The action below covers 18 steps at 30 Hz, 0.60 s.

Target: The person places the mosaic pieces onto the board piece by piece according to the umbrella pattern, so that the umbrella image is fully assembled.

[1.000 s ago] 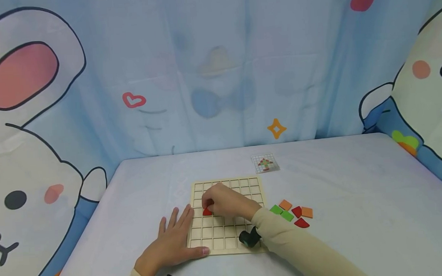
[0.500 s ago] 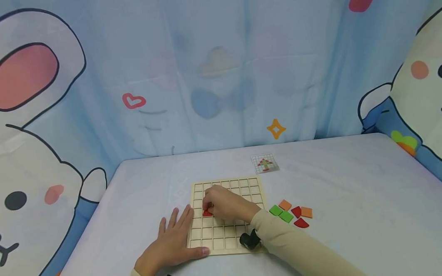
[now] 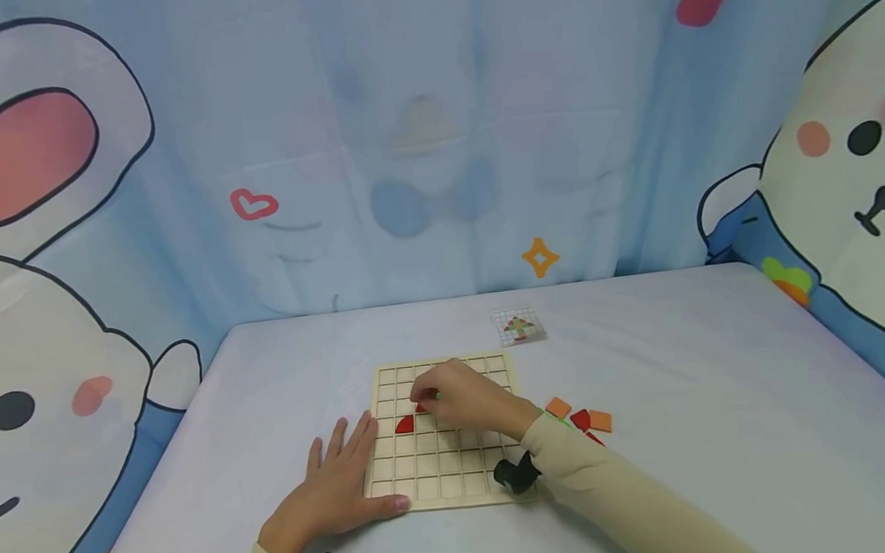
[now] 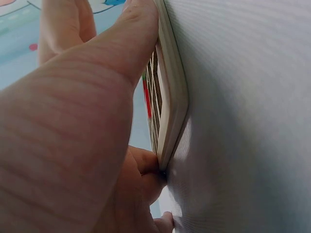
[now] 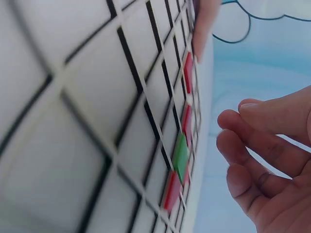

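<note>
On the table lies a square wooden grid board (image 3: 431,487). My left hand (image 3: 332,487) rests with spread fingers along its left edge, the thumb at the near edge. A red quarter-round piece (image 3: 404,425) sits in a cell on the board's left side. My right hand (image 3: 470,399) hovers over the board, covering part of it, and a second red piece peeks out beside its fingertips. From the right wrist, a green piece (image 5: 180,158) and several red pieces, one nearest the camera (image 5: 171,190), show in the grid. The right fingers bend loosely, apart from the board, with nothing visible between them.
Loose pieces lie right of the board: an orange square (image 3: 600,421), another orange square (image 3: 558,407), red pieces (image 3: 581,419) and green ones mostly hidden by the right sleeve (image 3: 596,477). A pattern card (image 3: 519,327) lies beyond the board. A printed curtain (image 3: 438,185) hangs behind.
My right hand has let go of the red quarter-round piece and moved up and right from it, leaving it in its cell. The head view has shifted slightly. My left hand stays on the board.
</note>
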Tool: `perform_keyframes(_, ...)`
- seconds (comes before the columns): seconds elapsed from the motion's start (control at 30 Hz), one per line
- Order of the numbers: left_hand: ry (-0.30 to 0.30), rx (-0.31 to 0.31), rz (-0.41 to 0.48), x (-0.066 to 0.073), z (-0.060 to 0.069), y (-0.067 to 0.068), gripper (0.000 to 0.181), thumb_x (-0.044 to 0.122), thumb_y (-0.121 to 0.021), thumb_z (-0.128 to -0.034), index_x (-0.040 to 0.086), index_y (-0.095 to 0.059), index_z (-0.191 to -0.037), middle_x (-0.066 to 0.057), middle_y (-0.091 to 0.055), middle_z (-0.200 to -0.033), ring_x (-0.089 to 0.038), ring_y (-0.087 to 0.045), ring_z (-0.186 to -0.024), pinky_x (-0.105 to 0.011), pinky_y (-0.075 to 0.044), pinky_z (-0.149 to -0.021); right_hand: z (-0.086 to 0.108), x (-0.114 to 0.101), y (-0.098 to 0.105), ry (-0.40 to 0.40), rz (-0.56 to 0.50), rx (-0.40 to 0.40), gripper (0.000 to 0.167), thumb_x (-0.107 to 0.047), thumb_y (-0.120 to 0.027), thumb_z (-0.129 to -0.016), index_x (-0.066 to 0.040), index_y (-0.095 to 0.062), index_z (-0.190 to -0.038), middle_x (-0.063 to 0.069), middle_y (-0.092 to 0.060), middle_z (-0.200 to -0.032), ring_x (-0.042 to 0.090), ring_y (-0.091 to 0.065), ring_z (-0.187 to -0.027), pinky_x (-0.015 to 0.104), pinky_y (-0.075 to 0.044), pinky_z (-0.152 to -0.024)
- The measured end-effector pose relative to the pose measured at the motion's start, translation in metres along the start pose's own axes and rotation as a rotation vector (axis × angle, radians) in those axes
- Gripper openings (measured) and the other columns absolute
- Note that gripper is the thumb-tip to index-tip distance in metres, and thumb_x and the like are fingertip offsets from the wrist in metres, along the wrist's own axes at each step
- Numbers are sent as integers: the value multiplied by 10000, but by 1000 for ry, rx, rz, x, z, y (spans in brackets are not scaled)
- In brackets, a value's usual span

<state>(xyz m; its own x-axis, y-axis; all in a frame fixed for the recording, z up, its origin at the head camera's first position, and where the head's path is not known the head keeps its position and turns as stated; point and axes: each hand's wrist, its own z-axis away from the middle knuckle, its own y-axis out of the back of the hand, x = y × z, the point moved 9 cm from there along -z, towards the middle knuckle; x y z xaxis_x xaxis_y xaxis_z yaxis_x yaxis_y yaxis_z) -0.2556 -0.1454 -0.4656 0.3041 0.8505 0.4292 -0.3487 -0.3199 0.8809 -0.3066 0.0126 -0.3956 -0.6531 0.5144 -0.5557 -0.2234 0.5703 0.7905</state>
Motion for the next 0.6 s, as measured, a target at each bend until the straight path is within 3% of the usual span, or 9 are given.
perform_keyframes(0.33,9,0,22,-3,-1,0,1280,750,-788,-816,-11,-239,-1687,-172,-166,-1773,-491,-45,-1609,-743,14,-1211,37,20,36,-101,-39,26,184,44,-687,-996,-9,-798,-1133,68,-783,-1096,158,-700,-975,353,-588,-873)
perform_keyframes(0.6,18,-4,5,0,-2,0,1281,734,-803,-815,-4,-231,-1692,-159,-151,-1779,-486,-38,-1613,-747,13,-1210,66,43,56,-196,-40,19,176,-8,-728,-995,-24,-790,-1159,13,-753,-1084,175,-668,-1017,394,-577,-892)
